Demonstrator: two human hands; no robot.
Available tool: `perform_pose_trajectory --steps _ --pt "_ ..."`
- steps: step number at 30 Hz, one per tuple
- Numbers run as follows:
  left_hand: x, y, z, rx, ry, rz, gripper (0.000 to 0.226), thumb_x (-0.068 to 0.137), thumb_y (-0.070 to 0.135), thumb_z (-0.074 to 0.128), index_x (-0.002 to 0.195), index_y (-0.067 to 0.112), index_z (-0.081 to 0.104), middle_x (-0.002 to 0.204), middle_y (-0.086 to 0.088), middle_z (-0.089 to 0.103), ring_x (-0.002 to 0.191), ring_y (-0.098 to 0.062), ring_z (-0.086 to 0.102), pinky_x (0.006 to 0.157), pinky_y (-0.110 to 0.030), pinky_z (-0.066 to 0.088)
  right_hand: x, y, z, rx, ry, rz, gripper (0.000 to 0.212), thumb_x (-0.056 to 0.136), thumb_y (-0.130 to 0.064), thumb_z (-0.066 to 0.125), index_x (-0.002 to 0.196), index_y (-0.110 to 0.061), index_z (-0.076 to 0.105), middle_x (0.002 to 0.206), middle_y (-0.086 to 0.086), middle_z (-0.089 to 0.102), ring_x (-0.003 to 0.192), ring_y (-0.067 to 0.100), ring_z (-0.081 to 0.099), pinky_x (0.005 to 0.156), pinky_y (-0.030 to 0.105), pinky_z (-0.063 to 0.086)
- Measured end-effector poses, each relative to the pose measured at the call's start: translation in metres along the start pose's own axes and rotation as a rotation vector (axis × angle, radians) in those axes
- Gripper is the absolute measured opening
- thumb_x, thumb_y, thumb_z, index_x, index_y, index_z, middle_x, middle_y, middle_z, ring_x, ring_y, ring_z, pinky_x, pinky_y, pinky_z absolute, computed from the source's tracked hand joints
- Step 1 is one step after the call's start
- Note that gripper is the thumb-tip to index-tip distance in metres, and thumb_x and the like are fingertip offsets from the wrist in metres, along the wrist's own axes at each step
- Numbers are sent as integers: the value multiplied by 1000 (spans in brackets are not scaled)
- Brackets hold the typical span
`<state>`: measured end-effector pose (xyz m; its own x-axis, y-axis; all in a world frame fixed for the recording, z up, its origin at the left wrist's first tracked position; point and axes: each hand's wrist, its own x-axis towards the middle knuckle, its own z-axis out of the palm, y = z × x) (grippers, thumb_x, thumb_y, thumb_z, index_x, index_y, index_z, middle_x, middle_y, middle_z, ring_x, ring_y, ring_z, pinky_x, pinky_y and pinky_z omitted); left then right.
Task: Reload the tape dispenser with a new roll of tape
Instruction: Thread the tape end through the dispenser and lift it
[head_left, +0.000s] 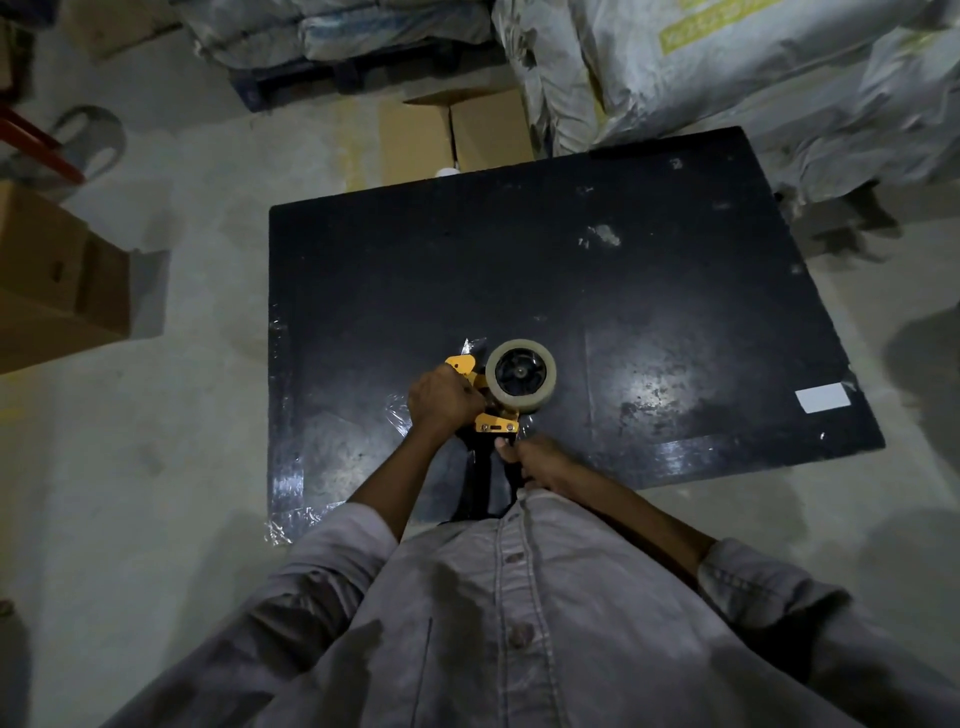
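Observation:
A yellow tape dispenser (496, 425) is held above the near part of a black table (675, 291). A roll of clear tape (521, 375) sits on the dispenser's black hub, its open face turned up at me. My left hand (441, 402) is closed around the yellow front end of the dispenser, beside the roll. Below it, my right hand (535, 460) grips the dark handle. A short strip of clear tape (474, 344) sticks up past the yellow front plate.
Crumpled clear film (397, 413) lies on the table under my left hand and along its left edge. A white label (822, 399) lies at the table's right. Cardboard boxes (57, 280) stand left and behind, grey sacks (727, 78) at the back right.

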<state>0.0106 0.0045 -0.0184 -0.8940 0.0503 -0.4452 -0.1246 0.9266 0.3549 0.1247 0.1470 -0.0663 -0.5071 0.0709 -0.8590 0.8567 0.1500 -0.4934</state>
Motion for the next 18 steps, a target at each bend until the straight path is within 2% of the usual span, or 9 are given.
perform_pose_trajectory --steps 2,4,6,7,9,12,14,16,18 --pt "-6 6 -4 -12 45 -7 16 80 28 75 78 14 81 78 -4 76 76 -31 74 66 -33 59 1 -5 2 -27 6 -14 33 108 -41 67 115 -9 73 112 16 72 103 33 71 108 56 60" --pt "-9 9 -7 -13 66 -3 16 84 24 73 76 12 79 77 -8 74 75 -34 73 64 -33 54 4 -9 3 -139 40 10 47 104 -55 65 104 -8 73 111 20 76 103 37 76 102 55 63" --pt "-9 9 -10 -22 57 0 12 83 24 74 78 14 80 75 -5 71 78 -33 74 64 -33 52 7 -13 3 -191 75 33 55 98 -65 66 95 -10 71 102 19 77 98 37 76 89 47 63" --pt "-8 9 -11 -23 48 6 10 83 23 75 81 15 80 74 -2 68 79 -32 73 66 -33 52 3 -19 3 -143 87 31 49 100 -60 69 93 -11 69 95 16 75 94 34 74 82 41 59" --pt "-8 9 -15 -23 23 37 12 81 25 74 86 17 81 76 -3 69 80 -33 71 69 -34 53 0 -23 1 -53 97 19 33 105 -43 72 98 -10 68 92 12 71 91 31 68 79 38 51" --pt "-6 11 -20 -35 7 39 33 67 36 63 87 20 83 89 -7 79 89 -36 75 74 -38 61 5 -23 0 -15 104 14 26 104 -36 74 95 -12 69 107 16 73 92 31 67 80 39 52" --pt "-5 9 -22 -37 22 38 42 63 38 57 88 17 83 94 -11 80 93 -39 76 76 -41 64 4 -29 -3 -114 105 -23 27 103 -38 72 102 -11 73 114 15 76 97 31 70 81 38 54" --pt "-8 8 -24 -3 29 46 36 69 36 64 88 10 81 94 -16 79 91 -41 76 74 -41 63 3 -33 -10 -278 118 -83 32 103 -42 68 113 -12 76 124 15 76 111 33 72 89 40 56" --pt "-11 7 -25 82 47 66 16 79 23 72 83 8 76 90 -18 78 88 -42 76 71 -40 61 1 -38 -16 -470 122 -123 45 106 -49 62 128 -12 74 136 15 71 125 36 69 100 42 55"
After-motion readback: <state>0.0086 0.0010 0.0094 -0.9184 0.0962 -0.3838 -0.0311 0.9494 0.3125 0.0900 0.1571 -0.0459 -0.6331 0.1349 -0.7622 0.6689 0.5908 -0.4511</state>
